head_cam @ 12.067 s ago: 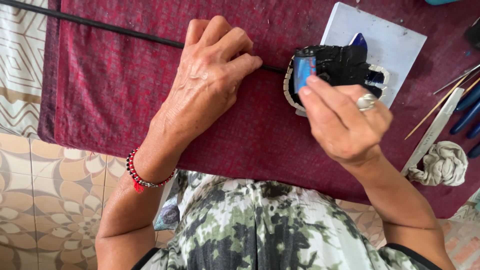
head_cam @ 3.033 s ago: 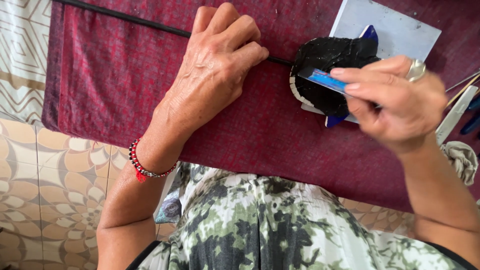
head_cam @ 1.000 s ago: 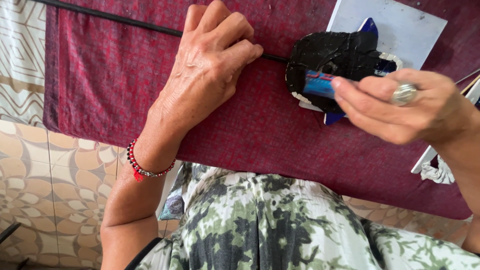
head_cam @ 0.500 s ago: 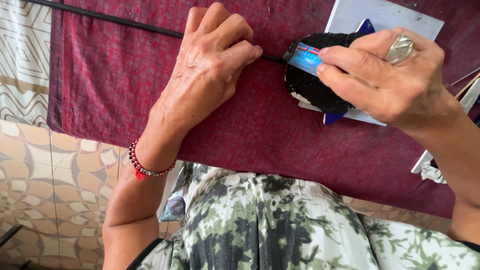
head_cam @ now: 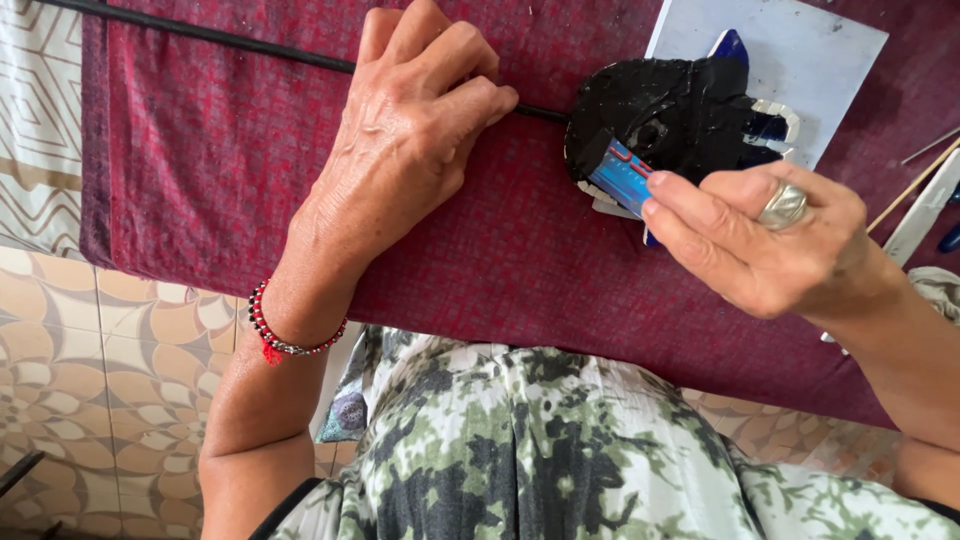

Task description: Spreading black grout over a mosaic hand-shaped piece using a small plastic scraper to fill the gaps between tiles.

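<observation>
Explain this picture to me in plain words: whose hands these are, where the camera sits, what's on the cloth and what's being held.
There is no machine here. A person wears the camera on the head, so you look down over their patterned shirt at their own two hands.

The left hand, with a red bead bracelet on the wrist, rests curled on a dark red cloth, over a thin black rod that runs across it.

The right hand, wearing a ring, grips a small blue card and presses its edge against a black-coated flat piece. That piece lies on a white board; blue and mirror-like bits show at its edges. Thin sticks lie at the far right. Below the cloth is patterned floor tile.
</observation>
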